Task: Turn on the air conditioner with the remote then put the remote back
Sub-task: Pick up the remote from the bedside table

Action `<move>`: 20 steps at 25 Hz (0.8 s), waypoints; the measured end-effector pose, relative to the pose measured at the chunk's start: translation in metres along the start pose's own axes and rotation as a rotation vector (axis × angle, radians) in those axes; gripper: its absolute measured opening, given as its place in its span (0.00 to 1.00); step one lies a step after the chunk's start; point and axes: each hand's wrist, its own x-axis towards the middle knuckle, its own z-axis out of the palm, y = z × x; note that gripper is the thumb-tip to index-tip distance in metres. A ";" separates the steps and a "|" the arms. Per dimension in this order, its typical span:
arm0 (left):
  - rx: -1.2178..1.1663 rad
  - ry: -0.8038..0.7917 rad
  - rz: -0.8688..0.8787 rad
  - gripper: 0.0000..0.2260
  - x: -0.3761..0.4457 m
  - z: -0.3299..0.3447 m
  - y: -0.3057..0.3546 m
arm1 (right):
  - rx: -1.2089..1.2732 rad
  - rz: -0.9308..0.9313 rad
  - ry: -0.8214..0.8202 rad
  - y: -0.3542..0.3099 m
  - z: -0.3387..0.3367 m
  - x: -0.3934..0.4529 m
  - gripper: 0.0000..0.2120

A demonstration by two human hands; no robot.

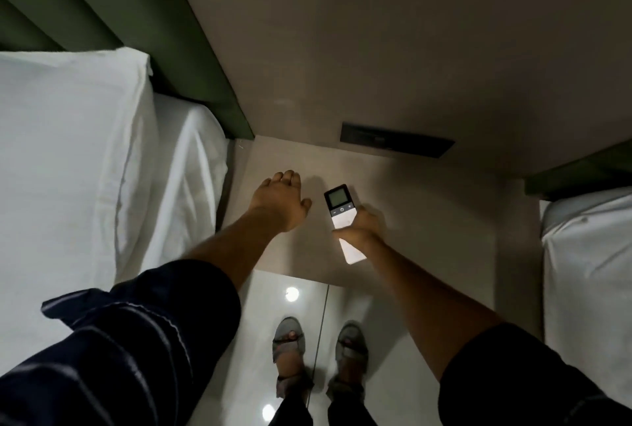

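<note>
White pillow [65, 138] and bed far left. Left hand [278, 200] centre frame, fingers spread, empty, flat over bedside table [427, 227]. Just right of it, right hand [364, 227] wrapped around lower half of white remote [342, 217], screen end pointing toward upper frame. Dark wall panel [396, 142] above. Unclear whether picking up or replacing; best kept gripped low, thumb free for power button.

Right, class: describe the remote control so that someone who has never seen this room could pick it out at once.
Find the beige bedside table set between the two white beds. Over its near edge the right hand grips a slim white remote control, with the empty left hand spread beside it. Its dark top end with a grey screen sets it apart from the black panel on the wall behind.
</note>
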 end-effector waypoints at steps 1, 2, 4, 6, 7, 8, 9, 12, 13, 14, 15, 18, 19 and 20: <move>-0.001 0.032 -0.002 0.31 -0.012 -0.018 -0.002 | 0.036 -0.030 -0.021 -0.018 -0.017 -0.012 0.24; -0.001 0.060 -0.010 0.31 -0.025 -0.038 -0.006 | 0.065 -0.072 -0.031 -0.037 -0.033 -0.025 0.24; 0.022 0.107 -0.038 0.31 -0.053 -0.075 -0.014 | 0.112 -0.166 -0.043 -0.074 -0.064 -0.052 0.23; 0.030 0.155 -0.079 0.31 -0.085 -0.113 -0.026 | 0.189 -0.251 -0.077 -0.110 -0.093 -0.082 0.22; 0.017 0.189 -0.101 0.31 -0.104 -0.133 -0.032 | 0.211 -0.294 -0.102 -0.127 -0.108 -0.100 0.22; 0.005 0.230 -0.130 0.31 -0.125 -0.152 -0.038 | 0.210 -0.343 -0.134 -0.146 -0.122 -0.119 0.23; -0.001 0.271 -0.159 0.31 -0.146 -0.171 -0.045 | 0.191 -0.391 -0.167 -0.164 -0.134 -0.138 0.23; 0.052 0.385 -0.228 0.31 -0.212 -0.223 -0.065 | 0.170 -0.528 -0.245 -0.219 -0.163 -0.198 0.24; 0.066 0.428 -0.261 0.31 -0.237 -0.240 -0.074 | 0.191 -0.571 -0.287 -0.240 -0.168 -0.220 0.23; 0.078 0.469 -0.295 0.31 -0.263 -0.255 -0.083 | 0.196 -0.617 -0.323 -0.262 -0.172 -0.241 0.24; 0.085 0.506 -0.331 0.31 -0.288 -0.270 -0.093 | 0.186 -0.676 -0.343 -0.285 -0.173 -0.262 0.25; 0.119 0.615 -0.470 0.31 -0.373 -0.306 -0.128 | 0.185 -0.847 -0.445 -0.353 -0.168 -0.332 0.26; 0.122 0.639 -0.519 0.31 -0.403 -0.314 -0.140 | 0.196 -0.903 -0.493 -0.372 -0.164 -0.356 0.24; 0.127 0.664 -0.578 0.31 -0.435 -0.319 -0.153 | 0.205 -0.953 -0.551 -0.392 -0.157 -0.382 0.21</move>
